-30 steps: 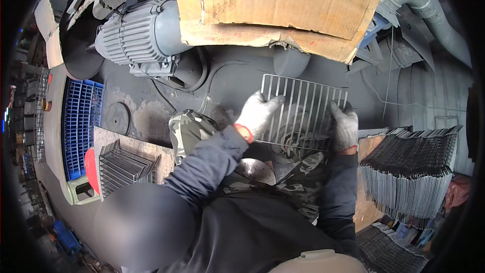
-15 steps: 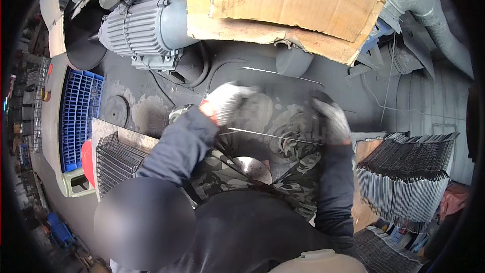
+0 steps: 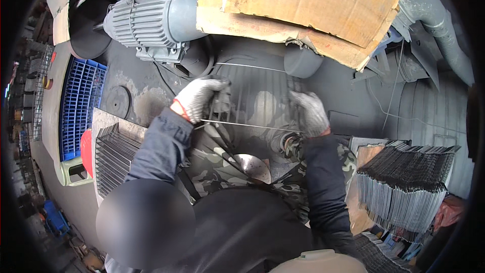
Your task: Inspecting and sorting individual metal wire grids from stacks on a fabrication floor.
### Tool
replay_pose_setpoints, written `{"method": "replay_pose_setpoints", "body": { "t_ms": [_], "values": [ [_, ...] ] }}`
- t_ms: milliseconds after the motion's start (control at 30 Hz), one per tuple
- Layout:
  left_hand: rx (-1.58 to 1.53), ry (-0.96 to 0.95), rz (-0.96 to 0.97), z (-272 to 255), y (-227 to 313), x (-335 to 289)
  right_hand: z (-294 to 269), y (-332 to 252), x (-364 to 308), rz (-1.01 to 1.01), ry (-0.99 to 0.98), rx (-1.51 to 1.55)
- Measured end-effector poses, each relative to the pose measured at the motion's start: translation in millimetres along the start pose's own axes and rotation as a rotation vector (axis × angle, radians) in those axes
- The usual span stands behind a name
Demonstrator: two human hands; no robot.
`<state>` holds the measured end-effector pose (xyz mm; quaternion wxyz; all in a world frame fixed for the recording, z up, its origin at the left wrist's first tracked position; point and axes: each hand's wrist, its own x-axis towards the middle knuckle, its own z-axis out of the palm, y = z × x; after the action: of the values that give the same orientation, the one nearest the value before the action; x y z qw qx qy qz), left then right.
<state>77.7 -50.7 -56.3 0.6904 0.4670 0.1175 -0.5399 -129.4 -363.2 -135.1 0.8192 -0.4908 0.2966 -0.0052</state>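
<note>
Item: wire rack, thin metal grid, held flat between two gloved hands. Its near edge rod runs straight from one set of fingers to the other; its far edge rod lies beyond the fingertips, close under the cardboard sheet.

Left hand: grey knit glove with red cuff, fingers curled around the rack's left side, knuckles up.

Right hand: matching glove, fingers bent over the rack's right side; the grip looks closed, though motion blur makes the exact hold hard to read.

Beyond the left fingers: grey ribbed electric motor on the dark machine bed.

Outward from the left hand: blue plastic crate, and nearer the wrist a stack of wire racks standing on edge.

Outward from the right hand, below the wrist: a second, larger stack of racks, also on edge.

Beyond the right fingers, past the cardboard: grey duct pipe.
</note>
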Motion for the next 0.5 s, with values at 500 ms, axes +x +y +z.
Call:
{"method": "replay_pose_setpoints", "body": {
  "t_ms": [500],
  "values": [
    [0.148,-0.15,-0.021,119.4,-45.2,28.6,-45.8,-80.2,-97.9,-0.201,0.189,-0.113]
  ]
}}
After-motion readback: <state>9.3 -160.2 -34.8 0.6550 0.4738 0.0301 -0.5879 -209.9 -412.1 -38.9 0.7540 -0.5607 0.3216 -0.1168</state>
